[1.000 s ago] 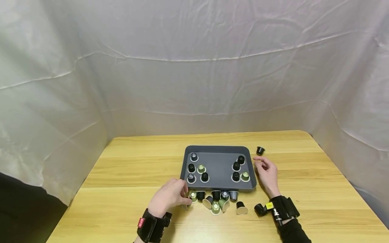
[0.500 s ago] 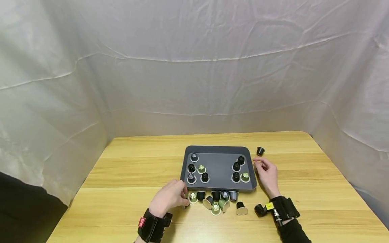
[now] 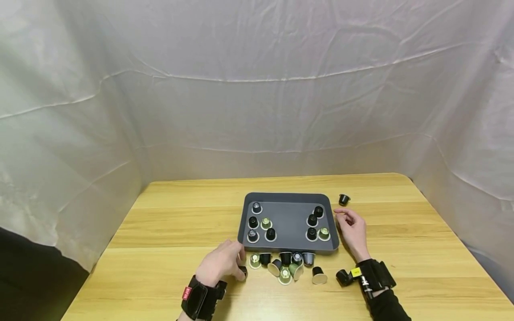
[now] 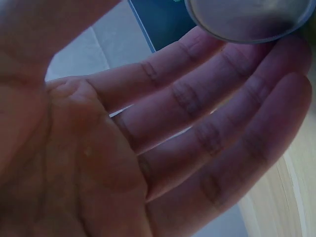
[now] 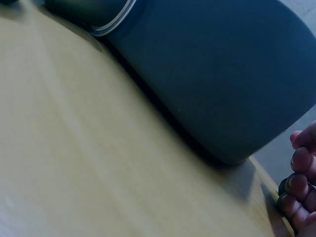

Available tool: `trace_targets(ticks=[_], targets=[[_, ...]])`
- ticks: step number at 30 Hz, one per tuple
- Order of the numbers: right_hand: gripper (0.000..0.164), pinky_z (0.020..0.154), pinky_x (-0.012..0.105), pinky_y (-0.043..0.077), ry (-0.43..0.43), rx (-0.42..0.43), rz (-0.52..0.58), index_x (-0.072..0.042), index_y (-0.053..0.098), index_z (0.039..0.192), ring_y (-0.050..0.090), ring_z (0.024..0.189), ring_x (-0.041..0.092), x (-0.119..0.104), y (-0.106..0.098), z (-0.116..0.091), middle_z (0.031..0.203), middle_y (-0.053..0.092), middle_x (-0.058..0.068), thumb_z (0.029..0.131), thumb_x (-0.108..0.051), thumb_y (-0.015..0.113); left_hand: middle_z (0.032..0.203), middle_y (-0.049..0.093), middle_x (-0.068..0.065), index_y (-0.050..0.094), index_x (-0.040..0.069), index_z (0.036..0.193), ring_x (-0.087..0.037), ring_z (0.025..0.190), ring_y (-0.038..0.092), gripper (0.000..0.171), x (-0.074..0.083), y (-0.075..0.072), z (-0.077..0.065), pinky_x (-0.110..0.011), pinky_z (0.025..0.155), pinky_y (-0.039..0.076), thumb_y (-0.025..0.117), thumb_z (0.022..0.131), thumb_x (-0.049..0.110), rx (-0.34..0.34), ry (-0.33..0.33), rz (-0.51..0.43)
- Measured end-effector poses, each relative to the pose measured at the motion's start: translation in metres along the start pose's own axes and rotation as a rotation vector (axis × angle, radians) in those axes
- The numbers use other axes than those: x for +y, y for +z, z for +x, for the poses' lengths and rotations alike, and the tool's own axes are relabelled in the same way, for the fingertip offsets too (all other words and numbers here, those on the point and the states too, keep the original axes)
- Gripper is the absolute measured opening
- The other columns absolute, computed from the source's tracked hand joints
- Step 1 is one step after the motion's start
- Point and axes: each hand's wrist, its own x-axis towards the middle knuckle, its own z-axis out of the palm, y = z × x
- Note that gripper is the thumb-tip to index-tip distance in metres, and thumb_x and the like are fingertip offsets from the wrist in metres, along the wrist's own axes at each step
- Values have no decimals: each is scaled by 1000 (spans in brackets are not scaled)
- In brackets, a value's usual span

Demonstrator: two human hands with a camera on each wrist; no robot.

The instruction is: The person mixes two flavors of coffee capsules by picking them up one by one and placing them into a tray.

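My left hand (image 3: 221, 263) is at the front left corner of a grey tray (image 3: 289, 248). It pinches a dark coffee capsule (image 3: 243, 270), mostly hidden behind the thumb. In the left wrist view the capsule's round foil lid (image 4: 252, 19) shows at the fingertips, and the other fingers extend below it. My right hand (image 3: 354, 229) rests on the table beside the tray's right side, fingers loosely bent and holding nothing. Just beyond its fingertips lies a black capsule (image 3: 344, 199). Capsules stand lid-down in the tray, some at the left, such as a green capsule (image 3: 266, 223), others at the right.
Several capsules lie along the tray's front edge, among them a green capsule (image 3: 284, 276) and a grey capsule (image 3: 308, 259). A black capsule (image 3: 318, 275) lies apart to their right. Pale sheeting (image 3: 273, 116) hangs behind the wooden table (image 3: 180, 214).
The left fingers have drawn slightly left, away from the neighbouring green capsule, and the capsule in them has turned so its dark side shows. The right hand has stayed still.
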Motion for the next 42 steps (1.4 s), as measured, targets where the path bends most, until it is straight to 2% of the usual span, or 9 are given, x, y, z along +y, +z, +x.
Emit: trace_targets(ticks=[10,19,25,30,33,38,42], targets=[[19,59,16,41,15,1,-2,8,70,108,46,54,-1,-1,0,0,60,56,-2,95,0,60,86,58,0,65,11,81,-16,81,51,35,-3,-2,0,-33,69,50,91,58,4,-30,11,11],[19,60,16,41,20,2,-5,9,70,108,47,55,-1,-2,-1,-1,60,58,0,95,1,60,86,60,1,68,16,81,-14,84,52,25,-9,-9,-2,-35,74,50,87,68,8,-83,28,1],[19,60,16,41,14,1,-20,9,70,108,47,55,0,-3,-1,-1,62,58,3,95,1,59,88,63,2,74,16,82,-15,85,54,16,-10,-13,0,-40,80,53,83,74,6,-94,25,40],[19,60,16,40,2,3,-25,9,71,108,46,55,0,-4,-1,-1,62,59,9,95,1,60,94,65,0,73,15,88,-17,90,58,16,-11,-15,-1,-44,86,55,81,77,6,-86,14,33],[18,59,16,40,2,4,-26,9,71,107,47,55,0,-4,-1,-1,62,59,10,95,1,60,97,66,-2,73,14,91,-18,90,58,17,-10,-17,-2,-44,84,55,80,78,5,-95,13,9],[19,60,16,41,-4,1,-27,8,71,107,47,55,0,-4,0,-1,63,60,13,95,1,59,103,68,-6,74,9,99,-20,89,57,19,-12,-19,-1,-42,80,53,78,81,5,-115,59,-48],[19,60,16,41,-2,-3,-25,9,71,107,48,56,0,-4,0,-1,63,60,9,95,1,59,110,69,-11,72,5,109,-23,92,59,25,-14,-21,-1,-46,81,55,76,85,9,-121,100,-72]])
